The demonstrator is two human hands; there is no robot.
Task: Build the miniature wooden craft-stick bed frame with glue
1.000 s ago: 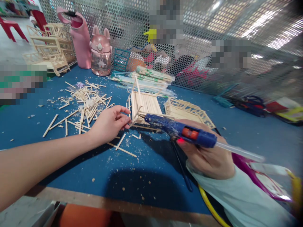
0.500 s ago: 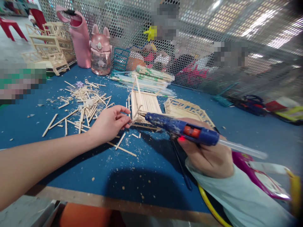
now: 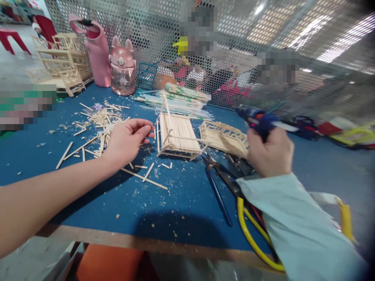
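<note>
A blue hot glue gun (image 3: 263, 121) with an orange-red patch on its side is held in my right hand (image 3: 272, 152), over the right half of the table and blurred by motion. My left hand (image 3: 124, 140) has its thumb and forefinger pressed together just left of a small frame of wooden sticks (image 3: 181, 132). Whether anything is in that pinch is too small to make out. The frame has a slatted floor, one tall post at the back left and a stick across its front. Right of it lies a second stick piece with a latticed edge (image 3: 222, 136).
Loose cut sticks (image 3: 101, 121) and crumbs lie on the blue tabletop (image 3: 117, 210). Pliers (image 3: 218, 187) and a yellow-handled cutter (image 3: 243, 218) lie front right. Behind stand a pink bottle (image 3: 98, 54), a clear-bodied bottle (image 3: 123, 76), bagged sticks (image 3: 187, 93) and a perforated screen (image 3: 152, 31).
My right hand has carried the glue gun away from the stick frame, up and to the right. My left hand has drawn slightly left, off the frame's corner.
</note>
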